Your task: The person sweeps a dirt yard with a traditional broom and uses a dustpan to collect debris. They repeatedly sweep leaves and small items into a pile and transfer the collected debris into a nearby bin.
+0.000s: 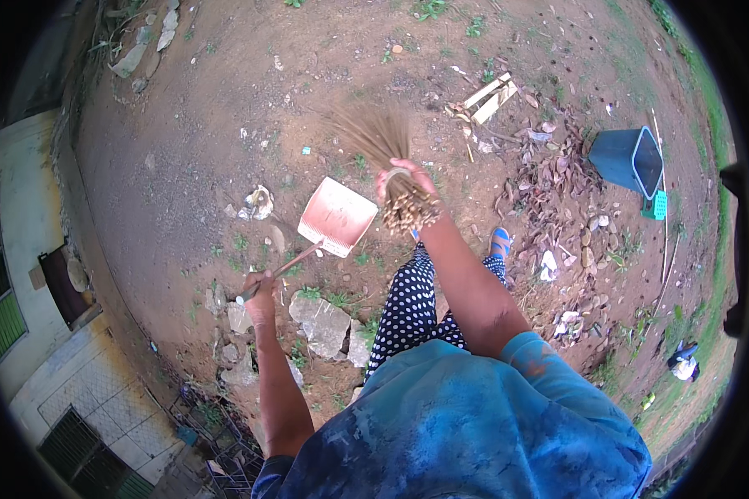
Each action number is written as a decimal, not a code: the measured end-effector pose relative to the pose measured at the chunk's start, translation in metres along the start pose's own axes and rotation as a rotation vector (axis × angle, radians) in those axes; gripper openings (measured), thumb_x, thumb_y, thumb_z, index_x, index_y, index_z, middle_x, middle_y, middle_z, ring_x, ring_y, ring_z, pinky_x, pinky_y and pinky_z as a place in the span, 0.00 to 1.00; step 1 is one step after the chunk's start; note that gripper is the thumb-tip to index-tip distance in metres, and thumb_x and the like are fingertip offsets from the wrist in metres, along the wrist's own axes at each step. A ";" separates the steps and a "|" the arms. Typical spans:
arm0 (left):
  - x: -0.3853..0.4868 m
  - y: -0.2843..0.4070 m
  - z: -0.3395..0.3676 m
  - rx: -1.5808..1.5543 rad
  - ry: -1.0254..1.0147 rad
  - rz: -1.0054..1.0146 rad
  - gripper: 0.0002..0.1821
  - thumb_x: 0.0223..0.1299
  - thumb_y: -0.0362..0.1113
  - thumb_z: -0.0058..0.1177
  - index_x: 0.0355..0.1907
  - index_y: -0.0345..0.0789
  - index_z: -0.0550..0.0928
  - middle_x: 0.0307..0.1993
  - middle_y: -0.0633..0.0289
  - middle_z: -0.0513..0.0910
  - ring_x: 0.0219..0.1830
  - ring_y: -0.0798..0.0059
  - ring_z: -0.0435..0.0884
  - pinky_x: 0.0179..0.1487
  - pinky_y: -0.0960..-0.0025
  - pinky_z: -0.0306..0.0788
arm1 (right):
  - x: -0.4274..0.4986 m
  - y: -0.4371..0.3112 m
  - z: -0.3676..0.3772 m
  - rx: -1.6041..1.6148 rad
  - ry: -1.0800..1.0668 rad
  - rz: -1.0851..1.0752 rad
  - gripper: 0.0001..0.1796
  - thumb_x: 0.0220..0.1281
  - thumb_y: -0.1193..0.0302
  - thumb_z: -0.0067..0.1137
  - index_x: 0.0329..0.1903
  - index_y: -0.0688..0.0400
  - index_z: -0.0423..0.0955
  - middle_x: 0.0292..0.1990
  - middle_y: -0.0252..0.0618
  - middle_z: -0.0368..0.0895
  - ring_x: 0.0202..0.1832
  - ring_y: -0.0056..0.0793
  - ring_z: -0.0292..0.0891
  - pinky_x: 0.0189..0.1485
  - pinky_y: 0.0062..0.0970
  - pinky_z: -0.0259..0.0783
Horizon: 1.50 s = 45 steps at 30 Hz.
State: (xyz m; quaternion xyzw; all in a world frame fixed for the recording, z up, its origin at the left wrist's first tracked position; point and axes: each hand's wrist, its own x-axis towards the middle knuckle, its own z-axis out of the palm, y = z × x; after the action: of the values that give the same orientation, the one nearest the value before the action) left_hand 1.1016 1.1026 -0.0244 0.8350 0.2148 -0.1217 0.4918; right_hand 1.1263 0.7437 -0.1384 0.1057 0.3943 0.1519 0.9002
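My left hand (261, 298) is closed around the stick handle (296, 257) of a dustpan. The dustpan's faded pink-white plastic pan (339, 212) is at the bare ground ahead of me, with a reddish stain inside and no heap of litter visible in it. In my right hand (412, 178) is a bundled stick broom (374, 132), gripped at its binding. Its thick cut ends point back toward me and its thin bristles fan out ahead, blurred. A crumpled pale wrapper (257, 203) lies left of the pan, and a small turquoise scrap (306, 150) lies beyond it.
A heap of dry leaves (552, 165) spreads to the right, near a blue-grey bin (621, 161) on its side and a green plastic basket (655, 206). Pale wooden pieces (492, 100) lie ahead. Flat stones (321, 324) sit by my legs. A building (44, 212) borders the left.
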 end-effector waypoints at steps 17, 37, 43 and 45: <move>-0.011 0.050 0.061 0.195 -0.038 0.030 0.09 0.57 0.30 0.53 0.23 0.31 0.72 0.17 0.62 0.75 0.16 0.82 0.71 0.18 0.79 0.63 | -0.087 -0.045 -0.030 0.225 -0.141 -0.098 0.09 0.50 0.68 0.53 0.27 0.62 0.69 0.22 0.43 0.75 0.23 0.37 0.74 0.29 0.36 0.75; -0.100 0.052 0.173 0.394 -0.064 0.121 0.11 0.57 0.33 0.55 0.22 0.33 0.71 0.18 0.64 0.74 0.17 0.82 0.71 0.20 0.78 0.64 | -0.286 -0.171 -0.261 0.316 -0.103 -0.026 0.15 0.56 0.67 0.52 0.36 0.67 0.64 0.29 0.41 0.71 0.27 0.29 0.71 0.30 0.25 0.73; -0.117 0.032 0.182 0.449 -0.019 0.155 0.11 0.56 0.34 0.56 0.22 0.33 0.72 0.17 0.64 0.74 0.17 0.81 0.72 0.20 0.77 0.64 | -0.366 -0.211 -0.262 -0.058 0.331 -0.671 0.13 0.51 0.67 0.56 0.32 0.65 0.69 0.21 0.40 0.73 0.19 0.31 0.71 0.24 0.27 0.72; -0.122 0.037 0.193 0.420 -0.020 0.145 0.11 0.56 0.34 0.56 0.23 0.33 0.71 0.17 0.64 0.74 0.17 0.81 0.71 0.20 0.77 0.63 | -0.364 -0.215 -0.286 -0.274 0.632 -0.587 0.09 0.49 0.69 0.57 0.28 0.62 0.72 0.20 0.39 0.74 0.19 0.30 0.71 0.23 0.28 0.72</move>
State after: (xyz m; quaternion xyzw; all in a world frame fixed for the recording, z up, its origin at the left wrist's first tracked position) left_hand 1.0135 0.8892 -0.0392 0.9311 0.1191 -0.1363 0.3167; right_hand 0.7205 0.4341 -0.1492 -0.1823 0.6394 -0.0345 0.7462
